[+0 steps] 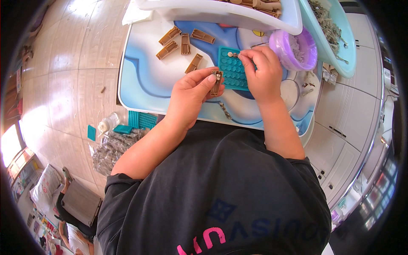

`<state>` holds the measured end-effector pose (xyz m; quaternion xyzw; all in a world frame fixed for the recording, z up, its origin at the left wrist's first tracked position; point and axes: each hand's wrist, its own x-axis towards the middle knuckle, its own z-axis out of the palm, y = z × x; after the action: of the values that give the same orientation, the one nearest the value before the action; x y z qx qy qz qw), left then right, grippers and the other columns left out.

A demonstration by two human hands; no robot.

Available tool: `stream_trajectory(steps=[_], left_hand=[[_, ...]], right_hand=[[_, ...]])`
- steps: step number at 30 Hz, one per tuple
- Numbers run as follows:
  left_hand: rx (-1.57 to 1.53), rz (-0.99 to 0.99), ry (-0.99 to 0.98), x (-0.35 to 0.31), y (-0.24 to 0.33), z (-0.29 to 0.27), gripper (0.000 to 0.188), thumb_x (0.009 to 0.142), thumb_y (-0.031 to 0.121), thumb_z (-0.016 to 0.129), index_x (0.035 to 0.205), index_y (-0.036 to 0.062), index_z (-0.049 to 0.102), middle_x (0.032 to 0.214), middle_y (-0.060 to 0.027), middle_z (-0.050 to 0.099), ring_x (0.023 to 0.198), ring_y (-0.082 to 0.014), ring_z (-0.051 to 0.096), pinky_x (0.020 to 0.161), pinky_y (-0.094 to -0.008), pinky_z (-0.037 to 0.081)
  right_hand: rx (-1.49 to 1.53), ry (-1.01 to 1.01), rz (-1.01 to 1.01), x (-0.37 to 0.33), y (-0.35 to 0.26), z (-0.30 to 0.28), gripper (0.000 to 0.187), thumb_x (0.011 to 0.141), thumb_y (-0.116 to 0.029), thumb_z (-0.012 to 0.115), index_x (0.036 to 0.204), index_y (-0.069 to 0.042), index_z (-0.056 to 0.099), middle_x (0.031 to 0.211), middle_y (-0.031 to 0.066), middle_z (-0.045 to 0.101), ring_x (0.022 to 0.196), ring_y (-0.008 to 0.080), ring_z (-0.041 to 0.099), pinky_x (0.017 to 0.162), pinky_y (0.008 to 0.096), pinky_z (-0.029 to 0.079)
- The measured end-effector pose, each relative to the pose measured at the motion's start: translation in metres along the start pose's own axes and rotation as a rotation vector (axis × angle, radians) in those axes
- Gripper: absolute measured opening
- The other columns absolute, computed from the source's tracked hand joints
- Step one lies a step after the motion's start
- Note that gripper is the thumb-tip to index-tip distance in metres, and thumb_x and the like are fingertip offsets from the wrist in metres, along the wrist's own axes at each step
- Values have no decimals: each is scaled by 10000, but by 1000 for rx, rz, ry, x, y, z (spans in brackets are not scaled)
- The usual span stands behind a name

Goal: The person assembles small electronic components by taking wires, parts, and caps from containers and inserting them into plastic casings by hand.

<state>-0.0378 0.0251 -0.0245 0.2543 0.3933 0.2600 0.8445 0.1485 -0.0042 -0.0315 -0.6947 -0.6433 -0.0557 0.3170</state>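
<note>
The left hand held an oblong brown plastic casing; the right hand narrowed over a dimpled teal tray, contents unclear.

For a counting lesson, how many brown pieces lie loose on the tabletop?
5: upper-left piece, lower-left piece, middle piece, right piece, front piece nearest the left hand. Others may be hidden.
</note>
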Motion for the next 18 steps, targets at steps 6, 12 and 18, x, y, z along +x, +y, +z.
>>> stream_trajectory(steps=[6,12,18], left_hand=[[-16,1,-19,2,-2,-2,278,924,113,525,1153,-43,541,945,-85,631,818,-147,616,789,-296,516],[-23,16,-20,2,-3,-2,274,927,109,518,1151,-47,539,944,-88,631,823,-146,616,786,-298,516],[-33,30,17,0,-3,2,266,927,100,515,1143,-52,540,933,-90,628,817,-148,614,787,-288,511]], right_hand=[[396,-10,-53,-8,-31,-2,133,669,-58,716,733,-62,600,748,79,577,691,267,563,604,354,455],[380,-83,-72,-9,-37,-3,144,675,-61,707,735,-52,576,746,77,564,690,269,554,612,358,452],[400,-91,-26,-12,-41,2,144,691,-61,690,767,-49,569,754,78,568,702,274,557,615,362,455]])
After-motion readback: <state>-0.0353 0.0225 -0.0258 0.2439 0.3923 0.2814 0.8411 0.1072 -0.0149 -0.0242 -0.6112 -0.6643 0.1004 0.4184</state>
